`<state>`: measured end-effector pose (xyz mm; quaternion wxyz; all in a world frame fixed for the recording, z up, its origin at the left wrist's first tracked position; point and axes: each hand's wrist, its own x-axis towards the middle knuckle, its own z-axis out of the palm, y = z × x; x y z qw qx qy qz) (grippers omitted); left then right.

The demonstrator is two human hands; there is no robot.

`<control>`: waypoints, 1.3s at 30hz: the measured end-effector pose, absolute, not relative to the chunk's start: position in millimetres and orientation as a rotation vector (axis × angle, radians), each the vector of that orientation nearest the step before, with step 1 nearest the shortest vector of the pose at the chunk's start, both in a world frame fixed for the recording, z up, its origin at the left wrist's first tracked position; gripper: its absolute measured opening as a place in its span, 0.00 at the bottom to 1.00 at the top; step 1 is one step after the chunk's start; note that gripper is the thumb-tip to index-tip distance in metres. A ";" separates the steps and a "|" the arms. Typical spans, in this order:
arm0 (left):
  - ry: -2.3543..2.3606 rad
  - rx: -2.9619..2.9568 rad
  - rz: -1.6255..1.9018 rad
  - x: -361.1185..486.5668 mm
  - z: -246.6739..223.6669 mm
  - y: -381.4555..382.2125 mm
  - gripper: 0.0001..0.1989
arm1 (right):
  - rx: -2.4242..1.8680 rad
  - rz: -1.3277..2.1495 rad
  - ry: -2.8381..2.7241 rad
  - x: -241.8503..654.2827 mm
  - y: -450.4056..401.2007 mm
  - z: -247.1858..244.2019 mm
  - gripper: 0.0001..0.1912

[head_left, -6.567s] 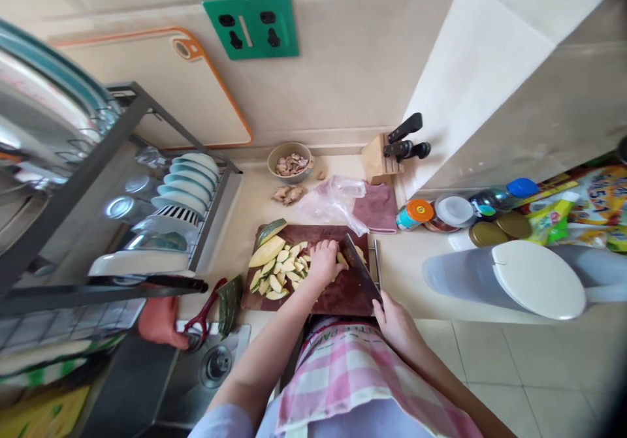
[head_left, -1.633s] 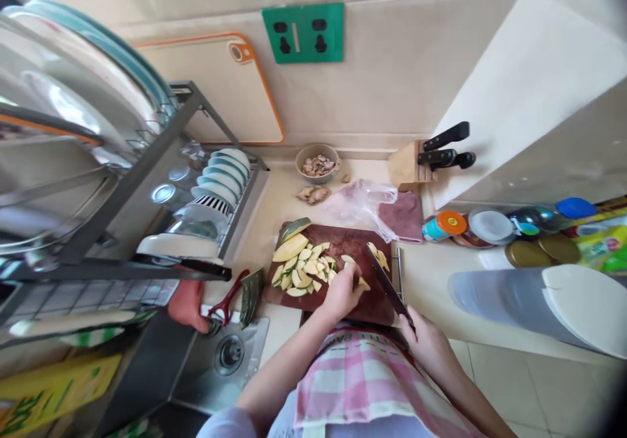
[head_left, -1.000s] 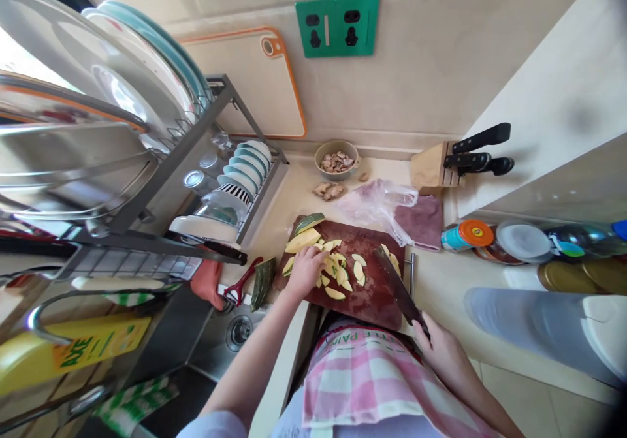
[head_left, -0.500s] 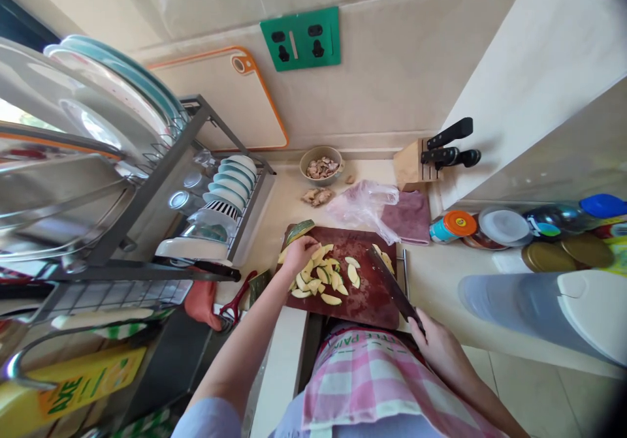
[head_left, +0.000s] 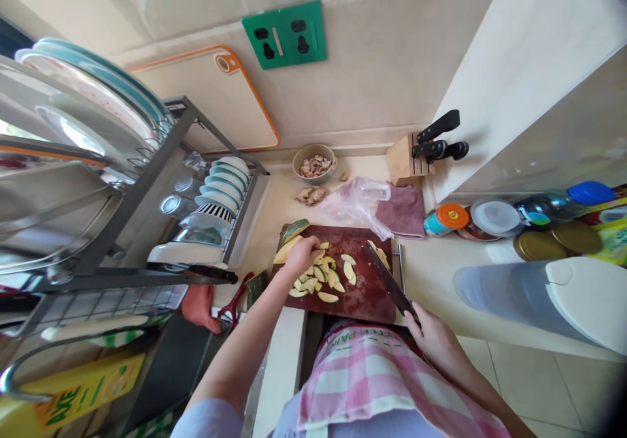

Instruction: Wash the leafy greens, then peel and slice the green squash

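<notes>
A dark red cutting board lies on the counter with green-skinned, pale slices scattered over its left and middle parts. My left hand is over the slices, fingers drawn together; what they hold, if anything, is hidden. Just behind it, larger green-skinned pieces rest at the board's back left corner. My right hand is closed round the handle of a knife, whose blade lies over the board's right side, beside a few more slices.
Behind the board are a bowl of sliced food, ginger, a plastic bag and a knife block. A dish rack stands left, red scissors near it. Jars and a pitcher are right.
The whole view has shifted slightly. My left hand has moved a little over the slices, uncovering more of the large pale piece behind it. My right hand still holds the knife.
</notes>
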<state>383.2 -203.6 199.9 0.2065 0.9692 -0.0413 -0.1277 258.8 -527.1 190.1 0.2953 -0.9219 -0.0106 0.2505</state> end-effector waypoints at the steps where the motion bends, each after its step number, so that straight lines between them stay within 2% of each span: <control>1: -0.110 2.651 -0.350 382.7 200.8 -202.3 0.01 | -2.456 0.662 -0.026 258.7 -527.4 189.8 0.17; 7: 0.175 2.185 -0.169 380.9 201.6 -180.4 0.10 | -2.454 0.639 -0.048 258.4 -528.9 187.0 0.17; 10: 0.177 2.247 -0.170 376.3 211.5 -169.0 0.12 | -2.447 0.642 -0.024 258.3 -529.0 185.7 0.17; 16: -0.529 2.621 -0.677 369.2 226.8 -180.1 0.09 | -2.446 0.639 -0.024 259.2 -528.7 187.2 0.18; 24: -0.790 2.681 -0.742 366.6 215.3 -178.4 0.07 | -2.448 0.614 -0.042 258.8 -529.8 184.8 0.17; 31: -0.702 2.848 -0.723 364.7 212.5 -171.0 0.09 | -2.482 0.639 -0.061 257.5 -529.2 182.9 0.18; 34: -0.661 2.870 -0.724 366.2 221.7 -173.4 0.06 | -2.471 0.667 -0.059 259.4 -528.3 187.8 0.18; 39: -0.456 2.677 -0.351 367.1 231.3 -213.1 0.07 | -2.406 0.697 -0.060 262.3 -528.5 197.8 0.16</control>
